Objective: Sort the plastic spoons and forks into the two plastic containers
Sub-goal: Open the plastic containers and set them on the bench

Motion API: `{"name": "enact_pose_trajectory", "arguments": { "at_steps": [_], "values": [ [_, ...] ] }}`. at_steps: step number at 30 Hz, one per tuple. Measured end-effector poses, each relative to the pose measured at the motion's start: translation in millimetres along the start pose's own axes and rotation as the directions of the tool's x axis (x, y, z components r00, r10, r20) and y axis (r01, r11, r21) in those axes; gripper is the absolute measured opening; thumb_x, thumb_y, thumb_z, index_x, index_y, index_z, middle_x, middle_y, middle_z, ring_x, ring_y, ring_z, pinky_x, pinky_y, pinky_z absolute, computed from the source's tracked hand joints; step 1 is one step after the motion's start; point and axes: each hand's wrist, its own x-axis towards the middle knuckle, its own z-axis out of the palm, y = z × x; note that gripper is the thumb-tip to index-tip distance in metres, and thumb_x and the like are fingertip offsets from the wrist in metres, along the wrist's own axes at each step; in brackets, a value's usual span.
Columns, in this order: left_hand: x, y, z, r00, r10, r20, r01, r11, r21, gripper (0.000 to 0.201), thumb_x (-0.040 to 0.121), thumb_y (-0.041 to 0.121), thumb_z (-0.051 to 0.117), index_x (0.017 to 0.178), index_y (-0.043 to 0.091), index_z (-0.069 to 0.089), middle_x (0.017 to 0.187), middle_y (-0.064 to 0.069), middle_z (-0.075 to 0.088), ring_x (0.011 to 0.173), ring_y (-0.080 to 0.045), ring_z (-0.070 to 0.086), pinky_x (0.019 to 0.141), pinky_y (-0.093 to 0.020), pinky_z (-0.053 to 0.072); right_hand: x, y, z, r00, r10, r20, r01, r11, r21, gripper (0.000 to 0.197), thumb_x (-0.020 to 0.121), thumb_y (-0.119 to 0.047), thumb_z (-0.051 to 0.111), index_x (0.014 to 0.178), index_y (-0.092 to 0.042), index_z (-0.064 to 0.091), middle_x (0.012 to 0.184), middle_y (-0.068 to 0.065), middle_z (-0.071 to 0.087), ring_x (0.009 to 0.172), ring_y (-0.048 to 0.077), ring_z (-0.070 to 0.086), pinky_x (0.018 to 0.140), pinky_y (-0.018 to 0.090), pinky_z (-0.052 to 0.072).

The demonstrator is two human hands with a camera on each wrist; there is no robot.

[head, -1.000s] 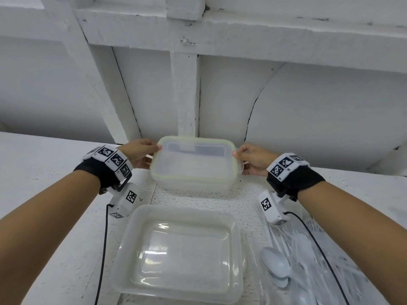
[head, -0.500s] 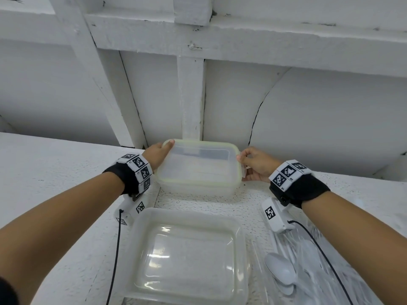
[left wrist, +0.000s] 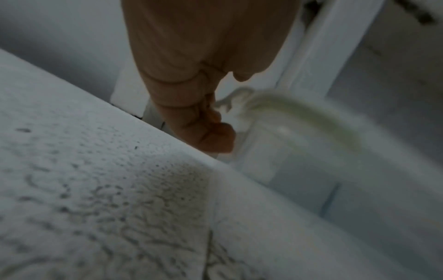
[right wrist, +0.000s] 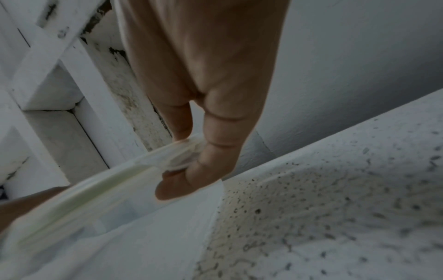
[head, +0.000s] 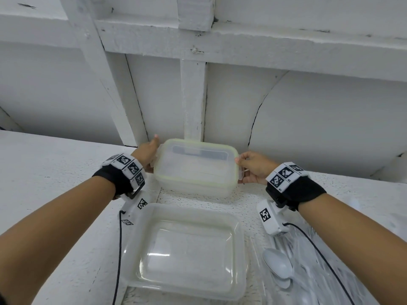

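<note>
- Since the earlier head frame, my left hand (head: 147, 153) has shifted from the near-left corner of the lidded container (head: 196, 167) to its far-left corner; the container itself sits in much the same place against the white wall (head: 308, 119).
- Left hand: the left wrist view shows its fingers (left wrist: 210, 136) curled at the lid's side clip (left wrist: 230, 103). I cannot tell whether they pinch the clip or merely touch it.
- Right hand (head: 253, 167): thumb and fingers pinch the clip on the right end of the green-edged lid (right wrist: 72, 197), confirmed in the right wrist view.
- The open container (head: 185, 249) stands nearer to me on the white counter (head: 55, 172), empty.
- The plastic spoons (head: 278, 266) lie in a clear wrapper with the other cutlery at lower right, beside the open container; forks are too faint to pick out.
- Handling judgement: the lidded container looks light, thin-walled and slightly flexible, with smooth sides likely to slip. I would take hold at the end clips, release both, then lift the lid by its rim.
- Risk: an empty tub may skid or tip when one clip snaps free.
</note>
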Motion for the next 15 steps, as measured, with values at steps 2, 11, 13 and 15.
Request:
{"name": "enact_pose_trajectory", "arguments": {
  "at_steps": [2, 11, 13, 15],
  "values": [
    [-12, -6, -9, 0.998, -0.066, 0.003, 0.066, 0.987, -0.149, 0.056, 0.096, 0.053, 0.033, 0.112, 0.001, 0.049, 0.079, -0.013, 0.053, 0.070, -0.028, 0.056, 0.066, -0.039, 0.051, -6, 2, 2, 0.999, 0.014, 0.029, -0.016, 0.999, 0.044, 0.017, 0.099, -0.011, 0.042, 0.083, -0.008, 0.046, 0.083, 0.014, 0.054, 0.070, 0.024, 0.057, 0.049, 0.033, 0.056],
    [-51, -50, -25, 0.912, -0.204, 0.356, 0.252, 0.963, -0.091, 0.046, 0.089, 0.043, 0.053, 0.105, 0.000, 0.058, 0.096, -0.014, 0.071, 0.077, -0.021, 0.070, 0.056, -0.025, 0.056, -19, 7, 19, 0.981, 0.041, 0.189, -0.047, 0.999, 0.027, 0.022, 0.099, -0.012, 0.041, 0.081, -0.005, 0.051, 0.071, 0.013, 0.066, 0.056, 0.017, 0.068, 0.058, 0.031, 0.058],
    [-51, -51, -25, 0.903, -0.184, 0.389, 0.252, 0.959, -0.132, 0.042, 0.091, 0.038, 0.053, 0.106, 0.000, 0.059, 0.091, -0.011, 0.073, 0.074, -0.017, 0.072, 0.056, -0.024, 0.057, -21, 5, 24, 0.981, 0.034, 0.189, -0.033, 0.999, -0.008, 0.025, 0.099, -0.013, 0.042, 0.077, -0.006, 0.049, 0.064, 0.010, 0.066, 0.053, 0.016, 0.067, 0.060, 0.031, 0.058],
    [-49, -50, -27, 0.905, -0.162, 0.393, 0.261, 0.942, -0.212, 0.037, 0.091, 0.030, 0.054, 0.106, -0.003, 0.058, 0.090, -0.013, 0.073, 0.075, -0.019, 0.072, 0.066, -0.029, 0.059, -23, 3, 27, 0.982, 0.026, 0.187, -0.018, 0.999, -0.042, 0.026, 0.099, -0.014, 0.042, 0.075, -0.006, 0.048, 0.068, 0.013, 0.064, 0.053, 0.016, 0.066, 0.060, 0.030, 0.057]
  ]
}}
